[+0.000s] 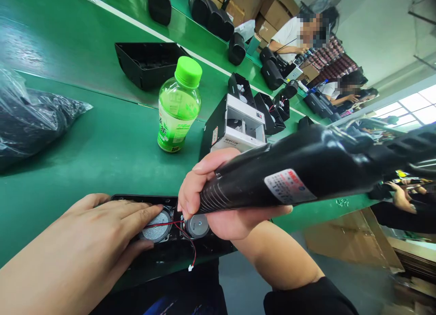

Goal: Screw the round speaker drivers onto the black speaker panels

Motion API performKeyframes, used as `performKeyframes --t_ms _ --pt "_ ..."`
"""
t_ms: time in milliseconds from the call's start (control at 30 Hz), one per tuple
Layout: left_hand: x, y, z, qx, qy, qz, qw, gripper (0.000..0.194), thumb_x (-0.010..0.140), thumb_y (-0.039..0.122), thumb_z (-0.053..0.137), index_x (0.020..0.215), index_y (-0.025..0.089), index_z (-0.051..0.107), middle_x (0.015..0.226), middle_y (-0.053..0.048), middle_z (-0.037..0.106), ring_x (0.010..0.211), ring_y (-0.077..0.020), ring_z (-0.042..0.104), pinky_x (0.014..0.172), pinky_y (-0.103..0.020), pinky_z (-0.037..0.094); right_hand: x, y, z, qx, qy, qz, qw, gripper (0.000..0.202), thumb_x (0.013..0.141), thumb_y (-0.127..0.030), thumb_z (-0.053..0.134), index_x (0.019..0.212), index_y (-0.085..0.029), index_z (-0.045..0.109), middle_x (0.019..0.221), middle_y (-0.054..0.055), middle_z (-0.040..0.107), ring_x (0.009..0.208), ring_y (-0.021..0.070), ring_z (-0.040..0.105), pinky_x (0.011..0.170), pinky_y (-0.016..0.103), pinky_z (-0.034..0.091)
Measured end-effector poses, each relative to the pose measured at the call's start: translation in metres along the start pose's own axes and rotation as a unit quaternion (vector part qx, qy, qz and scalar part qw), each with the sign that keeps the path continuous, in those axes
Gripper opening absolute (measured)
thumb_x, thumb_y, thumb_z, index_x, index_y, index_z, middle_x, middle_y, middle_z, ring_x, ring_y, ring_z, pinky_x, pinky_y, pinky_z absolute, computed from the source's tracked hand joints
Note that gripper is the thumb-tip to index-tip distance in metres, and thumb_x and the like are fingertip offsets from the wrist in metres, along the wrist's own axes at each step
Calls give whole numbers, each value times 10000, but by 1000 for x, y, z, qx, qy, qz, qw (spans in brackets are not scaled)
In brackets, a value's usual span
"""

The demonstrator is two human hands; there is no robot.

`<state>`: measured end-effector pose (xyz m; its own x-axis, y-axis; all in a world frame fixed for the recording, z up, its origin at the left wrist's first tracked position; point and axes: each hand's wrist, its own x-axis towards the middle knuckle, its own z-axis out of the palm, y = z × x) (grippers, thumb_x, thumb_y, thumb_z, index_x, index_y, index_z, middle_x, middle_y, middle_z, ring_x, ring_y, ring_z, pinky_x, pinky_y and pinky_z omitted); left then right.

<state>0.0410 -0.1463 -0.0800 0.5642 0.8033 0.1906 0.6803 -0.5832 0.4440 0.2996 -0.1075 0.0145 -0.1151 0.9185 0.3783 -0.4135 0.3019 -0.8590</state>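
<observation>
Gripping the driver (289, 169), the right hand (218, 201) hangs over the speakers (158, 224). The left hand (105, 228) lies, fingers together, on the housing (170, 199) holding them, on the table (112, 142).

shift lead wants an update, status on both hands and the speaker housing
Right hand gripping black power tool; left hand on speaker housing, red-black wire dangling over its edge.
</observation>
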Motion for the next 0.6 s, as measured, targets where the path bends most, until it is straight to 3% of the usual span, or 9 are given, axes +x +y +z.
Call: performKeyframes --t_ms 100,167,367,600 --pt "10 0 -4 3 2 53 999 398 1122 365 676 1432 481 898 1266 24 1011 1064 -334 954 972 -533 517 -3 5 -1 9 -30 -15 999 740 1061 -1019 799 1278 -320 906 734 -41 798 520 180 702 558 324 648" --pt "18 3 -10 -44 -20 41 998 386 1079 317 718 1373 494 895 1219 66 1007 1024 -305 958 940 -517 496 -6 10 -3 9 -46 -10 999 714 1066 -986 834 1298 -319 933 778 -11 831 577 204 749 613 358 693" --pt "31 10 -30 -114 -107 -20 987 257 1028 378 763 1219 465 911 1176 42 1005 1058 -360 959 961 -544 524 -10 25 -4 -6 -31 -7 999 803 997 -1068 840 1270 -313 867 765 -21 789 563 212 730 588 368 663" --pt "34 14 -33 -104 -103 -12 989 155 1050 377 756 1140 424 872 1134 17 993 987 -337 931 928 -504 524 -10 27 -2 -13 -32 -5 999 773 1002 -1067 841 1151 -309 802 748 -34 757 581 192 721 625 358 682"
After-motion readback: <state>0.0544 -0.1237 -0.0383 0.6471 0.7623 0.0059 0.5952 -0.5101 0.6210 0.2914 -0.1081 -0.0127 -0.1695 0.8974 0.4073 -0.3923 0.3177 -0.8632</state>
